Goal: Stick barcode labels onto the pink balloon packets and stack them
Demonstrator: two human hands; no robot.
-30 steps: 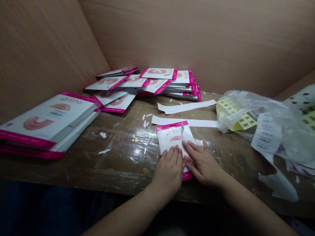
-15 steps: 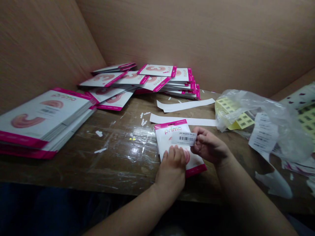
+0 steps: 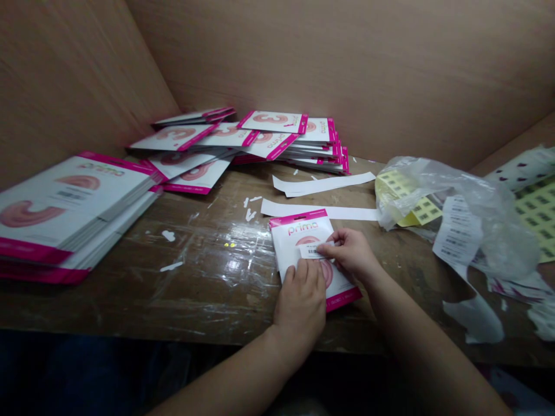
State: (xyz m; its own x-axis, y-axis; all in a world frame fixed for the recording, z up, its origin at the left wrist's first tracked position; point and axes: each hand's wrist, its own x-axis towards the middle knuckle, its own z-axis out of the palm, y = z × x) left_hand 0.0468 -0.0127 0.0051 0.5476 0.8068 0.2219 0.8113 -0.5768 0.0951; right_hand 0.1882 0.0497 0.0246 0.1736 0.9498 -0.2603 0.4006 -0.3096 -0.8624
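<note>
The right hand (image 3: 352,252) pinches the barcode label (image 3: 309,251) between thumb and fingers. The left hand (image 3: 302,293) rests, its fingers extended and close together, upon the white packet (image 3: 285,241); the label is just beyond these fingertips. One paper strip (image 3: 347,213) lies farther beyond them.

"Can you read the label (image 3: 307,252)?"
"No, its print is too small, and the fingers of the right hand (image 3: 352,253) cover its three o'clock end."
"What about the packet (image 3: 291,236) beneath?"
"The left hand (image 3: 302,296) hides its seven o'clock corner."
"Anything cut off?"
"The large stack (image 3: 65,199), by the edge at nine o'clock, and a yellow sheet (image 3: 537,216) at three. The left forearm (image 3: 243,370) runs out toward seven."
"And the plastic bag (image 3: 498,199) at three o'clock?"
"It partly covers a sticker sheet (image 3: 407,199), whose codes are too tiny to make out."
</note>
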